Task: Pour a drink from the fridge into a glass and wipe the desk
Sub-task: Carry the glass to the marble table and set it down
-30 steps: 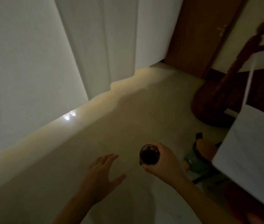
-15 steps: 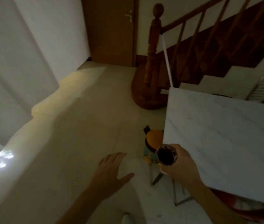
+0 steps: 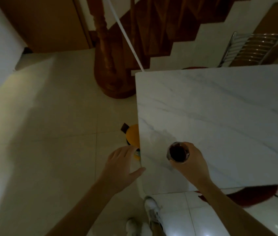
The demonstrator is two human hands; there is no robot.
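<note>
One glass (image 3: pixel 178 153) of dark drink is in the right hand (image 3: pixel 190 165), grip clamped around its side wall from the right, rim up and unobstructed, held over the near-left part of the marble counter (image 3: pixel 220 120); cannot tell if the base is touching the top or just above it. Glass looks filled fairly high, so judged moderately heavy for its size, rigid, fragile, smooth-walled and likely slippery if cold from the fridge; best hold is a wrap around the mid wall as now, kept upright, no tilt, else dark liquid spills on pale stone. Left hand (image 3: pixel 123 169) is empty, fingers spread apart, hovering just beside the counter's left edge, thumb near that edge, nothing gripped. Counter top is bare in view, lots of open room to the right and far side for setting down and wiping; no cloth visible anywhere. Edges to mind: left edge and near edge both close to the glass, so a set-down further in is safer, judged. Below the left edge a yellow object (image 3: pixel 133 135) sits on the floor (image 3: pixel 49 133), partly hidden. Wooden stair post (image 3: pixel 107 65) stands beyond the counter's far-left corner, well apart from the hands. Person's shoes (image 3: pixel 151 210) show just off the near corner. Lighting dim, fine detail unclear.
</note>
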